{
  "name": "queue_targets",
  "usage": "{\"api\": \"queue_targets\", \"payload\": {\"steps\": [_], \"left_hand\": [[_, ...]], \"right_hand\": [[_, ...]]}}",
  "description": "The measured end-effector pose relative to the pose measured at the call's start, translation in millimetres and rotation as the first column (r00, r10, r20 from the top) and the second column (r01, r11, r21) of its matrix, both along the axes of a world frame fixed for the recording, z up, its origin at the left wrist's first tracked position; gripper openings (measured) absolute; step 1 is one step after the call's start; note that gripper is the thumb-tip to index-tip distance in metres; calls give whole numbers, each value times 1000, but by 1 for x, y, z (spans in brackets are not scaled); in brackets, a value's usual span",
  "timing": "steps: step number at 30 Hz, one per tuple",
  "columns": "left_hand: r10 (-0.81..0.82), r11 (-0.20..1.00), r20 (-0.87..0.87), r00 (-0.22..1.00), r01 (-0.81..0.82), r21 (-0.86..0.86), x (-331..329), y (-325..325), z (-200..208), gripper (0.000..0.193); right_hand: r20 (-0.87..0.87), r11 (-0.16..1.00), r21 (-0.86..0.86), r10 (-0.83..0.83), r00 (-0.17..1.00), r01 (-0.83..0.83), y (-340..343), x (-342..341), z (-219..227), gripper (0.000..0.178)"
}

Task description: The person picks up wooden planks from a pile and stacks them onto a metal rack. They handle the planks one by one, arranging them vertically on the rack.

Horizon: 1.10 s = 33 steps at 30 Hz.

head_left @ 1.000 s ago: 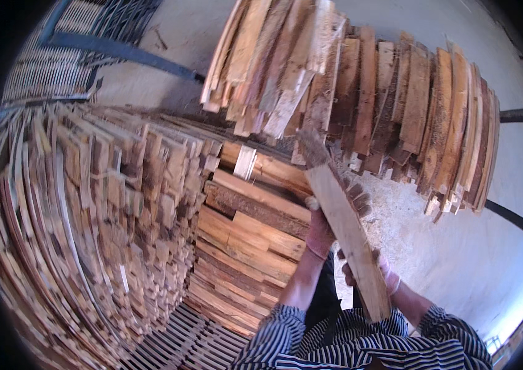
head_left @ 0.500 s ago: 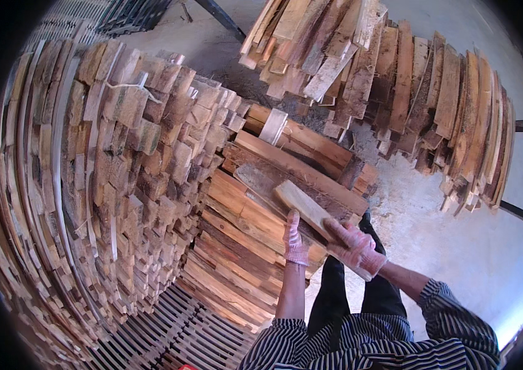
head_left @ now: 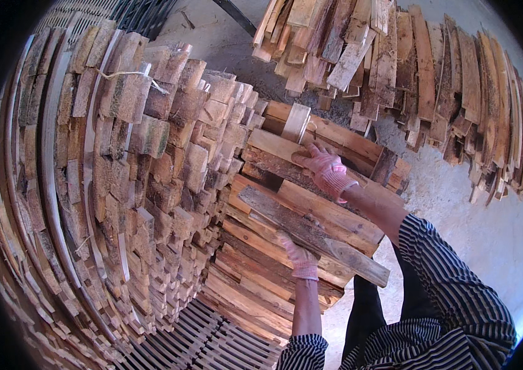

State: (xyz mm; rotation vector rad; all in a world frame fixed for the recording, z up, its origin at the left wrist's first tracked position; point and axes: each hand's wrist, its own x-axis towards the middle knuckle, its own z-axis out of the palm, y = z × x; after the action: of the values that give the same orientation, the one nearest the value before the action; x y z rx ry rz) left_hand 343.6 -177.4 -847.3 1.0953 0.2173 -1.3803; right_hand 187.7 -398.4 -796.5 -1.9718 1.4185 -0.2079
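a: so where's the plank [head_left: 310,231] sitting right now?

b: on top of the low stack of boards [head_left: 255,280], right in front of the person. its long axis runs diagonal, from upper left down to lower right, and the lower right end sticks out past the stack edge.

a: and the hands?

b: left hand [head_left: 300,259] is under the plank about mid length, gloved fingers curled up against its underside, looks like it's carrying the weight. right hand [head_left: 328,169] is further up and back, lying flat with fingers spread on a pale board [head_left: 273,145] on top of the stack, not on the plank at all.

a: so left is nearer?

b: yep, left is touching it; right is a bit apart, beyond its far edge. tall stack of offcuts [head_left: 150,154] sits just to the left.
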Motion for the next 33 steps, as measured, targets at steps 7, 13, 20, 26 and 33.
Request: {"api": "queue_targets", "payload": {"steps": [7, 13, 20, 26, 33], "left_hand": [[-132, 991, -202, 971, 124, -50, -37, -75, 48, 67], [-197, 979, -239, 951, 179, -93, -54, -103, 30, 85], [-685, 294, 438, -583, 329, 897, -37, -157, 51, 125], [-684, 187, 247, -687, 162, 969, -22, -138, 24, 142], [-782, 241, 344, -520, 256, 936, -52, -174, 46, 133]], "right_hand": [[-6, 993, -115, -14, 1000, 13, 17, -30, 5, 64], [316, 860, 475, 31, 948, -186, 62, -65, 105, 95], [71, 994, 49, -98, 993, 95, -28, -118, 47, 69], [81, 999, 15, -51, 995, 50, -17, -83, -27, 57], [-14, 971, 191, -145, 989, 145, -27, -97, -22, 76]]}}
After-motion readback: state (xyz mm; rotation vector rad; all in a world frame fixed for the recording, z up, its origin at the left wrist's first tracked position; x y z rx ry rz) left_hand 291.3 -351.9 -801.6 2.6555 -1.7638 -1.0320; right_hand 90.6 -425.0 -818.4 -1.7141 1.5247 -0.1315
